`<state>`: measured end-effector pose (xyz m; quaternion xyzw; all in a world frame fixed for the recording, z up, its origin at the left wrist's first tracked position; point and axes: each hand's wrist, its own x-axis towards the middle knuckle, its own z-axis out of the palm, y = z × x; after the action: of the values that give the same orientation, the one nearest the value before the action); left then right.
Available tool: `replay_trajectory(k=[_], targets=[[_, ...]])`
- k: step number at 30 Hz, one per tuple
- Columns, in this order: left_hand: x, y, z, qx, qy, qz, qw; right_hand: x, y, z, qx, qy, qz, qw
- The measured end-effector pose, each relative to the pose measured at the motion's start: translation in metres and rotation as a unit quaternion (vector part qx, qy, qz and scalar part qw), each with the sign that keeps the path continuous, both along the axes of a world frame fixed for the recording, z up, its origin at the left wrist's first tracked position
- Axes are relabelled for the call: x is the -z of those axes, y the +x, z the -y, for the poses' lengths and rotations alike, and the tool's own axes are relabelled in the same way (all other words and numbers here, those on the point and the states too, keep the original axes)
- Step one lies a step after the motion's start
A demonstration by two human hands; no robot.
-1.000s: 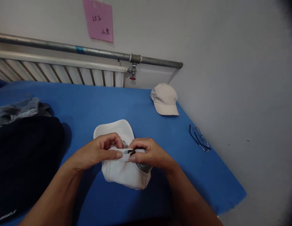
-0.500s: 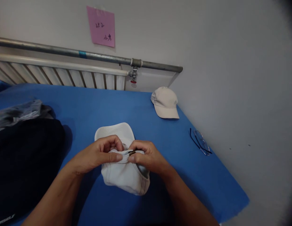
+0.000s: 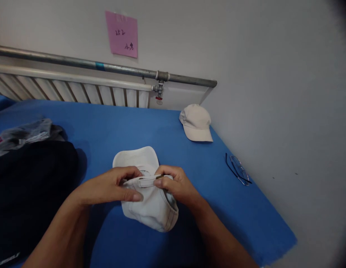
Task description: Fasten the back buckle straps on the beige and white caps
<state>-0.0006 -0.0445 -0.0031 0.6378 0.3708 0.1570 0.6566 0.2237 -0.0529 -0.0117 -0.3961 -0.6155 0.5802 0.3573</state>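
A white baseball cap (image 3: pixel 150 208) lies on the blue surface in front of me, its brim (image 3: pixel 133 156) pointing away and its back opening facing me. Across that opening runs a narrow white strap (image 3: pixel 147 182) with a dark metal buckle at its right end. My right hand (image 3: pixel 173 182) pinches the strap at the buckle between thumb and fingers. On the left side, my left hand (image 3: pixel 119 186) grips the cap's edge, thumb on the outer cloth and fingertips partly hidden behind the edge.
A beige cap (image 3: pixel 196 121) sits at the back right, with a pair of glasses (image 3: pixel 238 169) nearer me by the wall. Dark clothing (image 3: pixel 33 190) and a grey garment (image 3: pixel 33 132) are piled at left. Behind the blue surface (image 3: pixel 119 126) stand a radiator (image 3: pixel 89 93) and pipe (image 3: pixel 122 69).
My left thumb has moved off the strap and down onto the cap's cloth. The strap's left part is now uncovered. My right hand still pinches near the buckle.
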Motion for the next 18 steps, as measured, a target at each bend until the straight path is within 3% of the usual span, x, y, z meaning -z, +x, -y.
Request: replay_trajectory(k=[3, 6, 9, 13, 15, 18], targets=[[0.0015, -0.0036, -0.0014, 0.014, -0.012, -0.017, 1.000, 0.0015, 0.0003, -0.0008, -0.009, -0.024, 0.003, 1.000], [0.0014, -0.0043, -0.0003, -0.020, -0.028, 0.020, 0.999, 0.0038, 0.0006, -0.0022, -0.001, -0.004, 0.024, 1.000], [-0.0003, -0.0018, 0.0015, -0.042, -0.035, 0.038, 0.998, 0.0023, 0.0010, -0.0018, 0.039, 0.147, 0.045, 0.987], [0.0010, 0.0024, 0.0014, -0.048, -0.040, 0.056, 0.996, -0.0042, -0.0012, 0.0035, 0.042, 0.402, 0.106, 0.908], [0.0038, 0.0028, 0.0004, -0.065, -0.055, 0.077, 0.993, -0.0050, -0.0028, 0.0063, 0.024, 0.440, 0.141, 0.886], [0.0079, 0.0024, -0.0012, -0.101, -0.076, 0.113, 0.985, -0.0013, -0.0032, 0.0071, 0.017, 0.434, 0.163, 0.886]])
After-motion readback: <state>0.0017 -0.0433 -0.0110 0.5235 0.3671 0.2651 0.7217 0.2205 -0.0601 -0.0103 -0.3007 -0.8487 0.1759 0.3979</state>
